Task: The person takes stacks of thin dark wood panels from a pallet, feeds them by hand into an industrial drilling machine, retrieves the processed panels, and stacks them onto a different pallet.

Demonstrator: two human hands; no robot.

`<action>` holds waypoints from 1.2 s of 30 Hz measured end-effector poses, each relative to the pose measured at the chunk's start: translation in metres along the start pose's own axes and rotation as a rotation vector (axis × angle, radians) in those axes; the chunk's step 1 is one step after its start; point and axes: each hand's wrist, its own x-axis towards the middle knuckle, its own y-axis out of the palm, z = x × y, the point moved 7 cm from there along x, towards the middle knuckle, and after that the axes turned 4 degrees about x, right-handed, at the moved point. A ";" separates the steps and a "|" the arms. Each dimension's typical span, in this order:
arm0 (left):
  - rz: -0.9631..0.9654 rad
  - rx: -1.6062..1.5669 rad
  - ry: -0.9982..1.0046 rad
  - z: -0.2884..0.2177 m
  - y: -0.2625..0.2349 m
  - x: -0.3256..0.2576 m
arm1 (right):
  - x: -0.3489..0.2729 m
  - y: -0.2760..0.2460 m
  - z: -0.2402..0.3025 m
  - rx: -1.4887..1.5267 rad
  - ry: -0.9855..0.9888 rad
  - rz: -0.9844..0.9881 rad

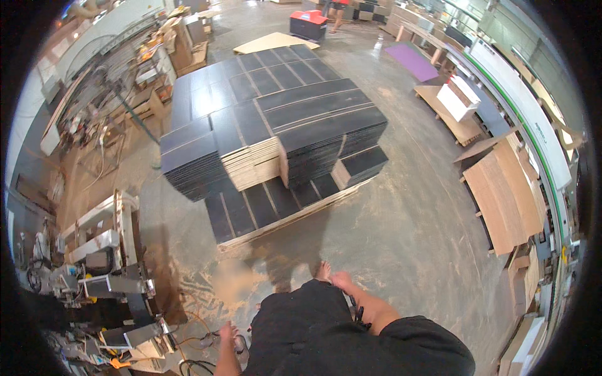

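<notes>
My left hand [229, 332] hangs low beside my body, its fingers apart and nothing in them. Below it on the floor lie cables [199, 365] and a small tool-like object I cannot make out. My right hand [340, 279] is in front of my right thigh, close to my bare foot [323, 271]. Its fingers are too small and turned away to read; no held thing shows. Ahead of me stands a big pallet load of black-faced boards [332, 113], stacked in blocks with pale edges. Neither hand touches the stack.
A machine frame [100, 235] and several clamp-like metal parts [119, 285] stand at the left. On the right are leaning brown panels [505, 197], a white box-shaped stack [458, 98] and a long machine with a green stripe [533, 128]. A red and black machine [308, 25] stands far ahead, near another person [338, 14].
</notes>
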 end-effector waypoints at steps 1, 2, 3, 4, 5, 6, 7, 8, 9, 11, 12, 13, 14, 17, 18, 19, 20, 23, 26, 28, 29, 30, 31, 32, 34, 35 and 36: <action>0.018 -0.097 0.020 -0.021 0.011 0.004 | 0.012 -0.007 -0.033 -0.056 0.020 0.028; -0.005 -0.059 -0.002 -0.040 0.016 0.006 | 0.019 -0.013 -0.057 -0.026 -0.076 0.052; -0.029 -0.036 -0.024 -0.055 0.030 0.006 | 0.029 -0.022 -0.078 -0.007 -0.182 0.077; -0.005 -0.077 0.027 -0.076 0.058 -0.001 | 0.034 -0.031 -0.095 0.022 -0.278 0.100; -0.010 -0.115 0.067 -0.093 0.075 -0.015 | 0.029 -0.041 -0.108 0.152 -0.084 0.121; -0.024 -0.166 0.114 -0.109 0.092 -0.024 | 0.024 -0.062 -0.107 0.273 0.096 0.150; -0.007 -0.157 0.134 -0.125 0.119 -0.036 | 0.026 -0.084 -0.096 0.383 0.268 0.176; 0.039 -0.112 0.145 -0.148 0.156 -0.058 | 0.035 -0.097 -0.108 0.441 0.295 0.154; 0.090 -0.004 0.181 -0.169 0.191 -0.076 | 0.040 -0.104 -0.136 0.493 0.333 0.140; 0.143 0.206 0.287 -0.209 0.258 -0.107 | 0.057 -0.137 -0.156 0.568 0.378 0.092; 0.130 0.350 0.435 -0.224 0.281 -0.105 | 0.064 -0.153 -0.151 0.601 0.397 0.071; 0.122 0.517 0.573 -0.238 0.301 -0.108 | 0.062 -0.156 -0.159 0.647 0.438 0.050; 0.121 0.474 0.583 -0.248 0.316 -0.105 | 0.072 -0.166 -0.162 0.646 0.398 0.022; 0.137 0.375 0.503 -0.275 0.348 -0.096 | 0.101 -0.175 -0.190 0.713 0.382 -0.048; 0.123 0.328 0.398 -0.276 0.343 -0.103 | 0.102 -0.188 -0.171 0.761 0.415 -0.031; 0.117 0.279 0.298 -0.279 0.344 -0.111 | 0.102 -0.205 -0.155 0.809 0.449 -0.023; 0.099 0.269 0.194 -0.278 0.340 -0.103 | 0.105 -0.209 -0.152 0.871 0.444 -0.025; 0.091 0.311 0.035 -0.285 0.351 -0.056 | 0.114 -0.209 -0.173 0.994 0.499 -0.057; 0.133 0.290 -0.002 -0.299 0.378 -0.040 | 0.107 -0.236 -0.163 0.992 0.633 -0.002; 0.172 0.344 0.008 -0.319 0.415 -0.037 | 0.113 -0.251 -0.181 1.061 0.695 0.024; 0.180 0.395 0.057 -0.342 0.439 -0.048 | 0.114 -0.267 -0.184 1.011 0.693 -0.002; 0.180 0.443 0.108 -0.371 0.461 -0.070 | 0.112 -0.284 -0.180 0.961 0.687 -0.022; 0.168 0.494 0.170 -0.395 0.477 -0.082 | 0.115 -0.301 -0.173 0.923 0.672 -0.035; 0.181 0.563 0.262 -0.403 0.485 -0.039 | 0.122 -0.317 -0.163 0.951 0.702 -0.031; 0.264 0.695 0.460 -0.456 0.533 -0.042 | 0.143 -0.335 -0.178 0.999 0.638 -0.187; 0.265 0.510 0.419 -0.469 0.545 -0.041 | 0.149 -0.338 -0.182 1.022 0.607 -0.246; 0.251 0.325 0.382 -0.482 0.553 -0.038 | 0.160 -0.343 -0.178 0.996 0.615 -0.176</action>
